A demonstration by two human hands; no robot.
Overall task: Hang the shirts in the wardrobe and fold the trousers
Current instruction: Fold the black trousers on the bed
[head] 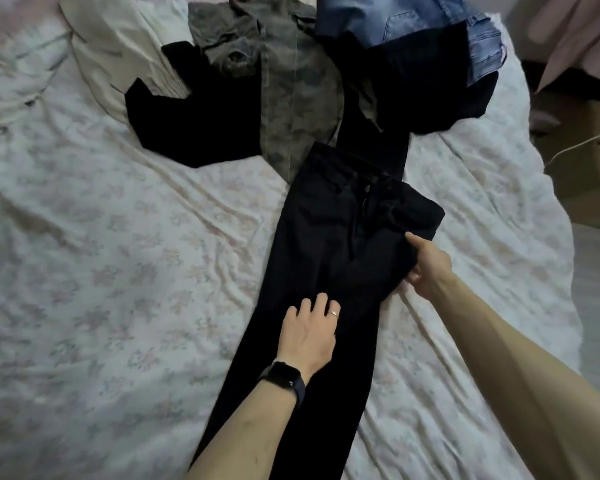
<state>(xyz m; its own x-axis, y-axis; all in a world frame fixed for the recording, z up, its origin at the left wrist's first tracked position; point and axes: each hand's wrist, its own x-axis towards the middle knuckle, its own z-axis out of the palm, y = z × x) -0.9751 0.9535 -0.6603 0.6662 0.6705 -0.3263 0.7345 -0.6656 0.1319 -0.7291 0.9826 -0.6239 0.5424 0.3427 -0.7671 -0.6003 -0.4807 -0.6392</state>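
Black trousers (319,244) lie stretched lengthwise down the middle of the bed (118,271), waistband at the far end. The left hand (309,336) rests on the upper leg with its fingers spread, pressing the cloth flat. The right hand (428,268) pinches the trousers' right edge near the hip. Beyond them lie a camouflage shirt (291,98), a denim garment (378,15) and a white garment (118,46).

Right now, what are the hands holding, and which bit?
The right hand grips the black trousers by their hip edge; the left hand just rests on the thigh.
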